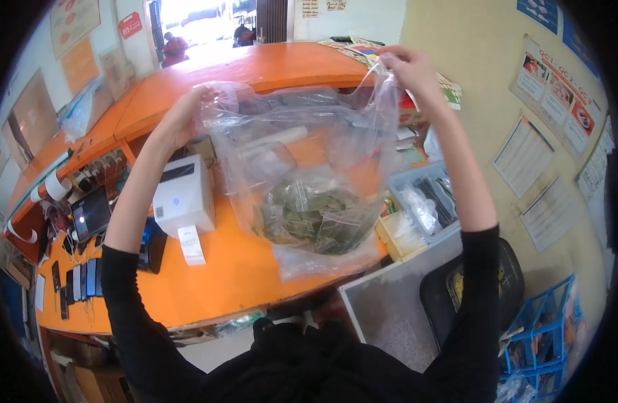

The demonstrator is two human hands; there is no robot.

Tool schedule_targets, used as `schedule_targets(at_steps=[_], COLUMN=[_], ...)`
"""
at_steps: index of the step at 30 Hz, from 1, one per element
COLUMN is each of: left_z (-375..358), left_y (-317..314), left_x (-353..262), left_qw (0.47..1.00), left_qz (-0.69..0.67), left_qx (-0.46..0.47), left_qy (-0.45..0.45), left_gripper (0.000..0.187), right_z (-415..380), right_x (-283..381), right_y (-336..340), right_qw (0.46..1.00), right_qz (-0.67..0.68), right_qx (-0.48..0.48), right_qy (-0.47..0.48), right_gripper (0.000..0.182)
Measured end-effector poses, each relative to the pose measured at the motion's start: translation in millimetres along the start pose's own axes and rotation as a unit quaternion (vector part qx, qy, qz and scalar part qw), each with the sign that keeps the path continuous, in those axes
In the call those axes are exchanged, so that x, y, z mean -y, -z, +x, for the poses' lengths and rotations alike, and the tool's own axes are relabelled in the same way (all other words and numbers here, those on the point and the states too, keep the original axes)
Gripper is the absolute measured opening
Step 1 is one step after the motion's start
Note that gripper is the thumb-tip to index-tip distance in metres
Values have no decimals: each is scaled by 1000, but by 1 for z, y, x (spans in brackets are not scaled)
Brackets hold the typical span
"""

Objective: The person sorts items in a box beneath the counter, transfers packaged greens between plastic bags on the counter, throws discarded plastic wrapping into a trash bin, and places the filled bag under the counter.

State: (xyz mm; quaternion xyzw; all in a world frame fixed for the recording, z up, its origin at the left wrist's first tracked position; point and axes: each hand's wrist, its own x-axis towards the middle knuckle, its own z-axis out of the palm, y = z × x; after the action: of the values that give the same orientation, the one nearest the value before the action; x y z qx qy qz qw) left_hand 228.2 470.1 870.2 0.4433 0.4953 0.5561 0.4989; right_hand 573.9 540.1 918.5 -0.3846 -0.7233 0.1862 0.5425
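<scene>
A large clear plastic bag hangs between my two hands over the orange counter. My left hand grips its upper left corner. At the upper right corner, my right hand pinches the gathered plastic, held a little higher than the left. Dark green flat pieces with clear wrapping lie bunched in the bottom of the bag. Below the bag, more clear plastic lies on the counter near its front edge.
A white label printer with a paper strip hanging out stands left of the bag. Several phones and a dark tablet lie farther left. Grey-blue bins sit at right, above a black chair and a blue rack.
</scene>
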Motion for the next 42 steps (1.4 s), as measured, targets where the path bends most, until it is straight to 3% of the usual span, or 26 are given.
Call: schedule_targets(at_steps=[1,2,3,4,6,7,10,12,13,15,17,19,20,22,23,26,29,30,32,34,35,37,40,41,42], left_z=[0,-4,-11,-8,-44,-59,-86,-87,-86,-86,-92,-97,-101,-106,-108,-122,-121,-118,-116,-97,-93,-86,-81,-75,-75], left_y=[6,14,19,34,18,6,-31,-48,-53,-58,-59,-58,-59,-64,-69,-80,-77,-76,-74,-69,-68,-67,-59,-55,-54], left_x=[14,28,37,55,63,63,55,46,42,39,43,45,47,55,63,76,80,79,63,61,59,57,61,65,65], left_qw=[1000,998,994,990,987,986,988,992,987,975,982,981,976,967,964,955,954,954,968,970,973,978,983,981,982], left_qz=[13,26,24,-62,-115,-125,-113,-60,-81,-128,-67,-37,-33,-16,-8,42,38,27,-16,-41,-56,-86,-122,-134,-120], left_qx=[2,0,22,63,55,65,93,105,133,183,172,179,198,237,254,289,292,294,237,222,204,167,110,105,104], left_qy=[29,58,106,111,101,92,39,-45,-30,-2,40,70,83,89,77,58,58,60,82,89,90,90,79,97,100], left_gripper=[18,16,14,13,9,9,12,14,16,19,19,19,18,22,26,41,55,60,37,23,17,4,3,22,31], right_z=[0,-1,-1,2,-31,-43,-61,-91,-116,-171,-202,-201,-202,-227,-251,-313,-279,-259,-206,-176,-172,-188,-213,-222,-242], right_x=[-17,-45,-75,-85,-30,-14,35,33,11,-40,-91,-98,-104,-114,-124,-188,-223,-203,-122,-107,-104,-75,-99,-121,-153], right_y=[-16,-22,-23,-27,-16,-19,-56,-105,-131,-170,-174,-146,-130,-111,-105,-111,-114,-116,-118,-135,-143,-160,-197,-208,-215], right_qw=[989,971,928,859,766,771,797,664,624,617,630,670,649,635,629,723,841,851,863,879,888,884,870,841,821], right_qz=[-95,-186,-268,-345,-445,-470,-169,-127,-134,-221,-273,-202,-184,-283,-400,-409,-256,-266,-228,-79,18,104,40,80,-42], right_qx=[-42,96,230,354,464,410,556,737,769,745,723,710,736,719,665,556,473,453,419,424,437,429,491,533,549], right_qy=[108,114,121,133,15,128,164,12,-34,128,73,73,50,-13,-47,-26,57,-5,-166,-203,-139,-155,-13,52,150], right_gripper=[23,24,25,27,34,32,28,23,27,40,68,101,109,119,121,105,64,57,51,57,64,64,59,60,55])
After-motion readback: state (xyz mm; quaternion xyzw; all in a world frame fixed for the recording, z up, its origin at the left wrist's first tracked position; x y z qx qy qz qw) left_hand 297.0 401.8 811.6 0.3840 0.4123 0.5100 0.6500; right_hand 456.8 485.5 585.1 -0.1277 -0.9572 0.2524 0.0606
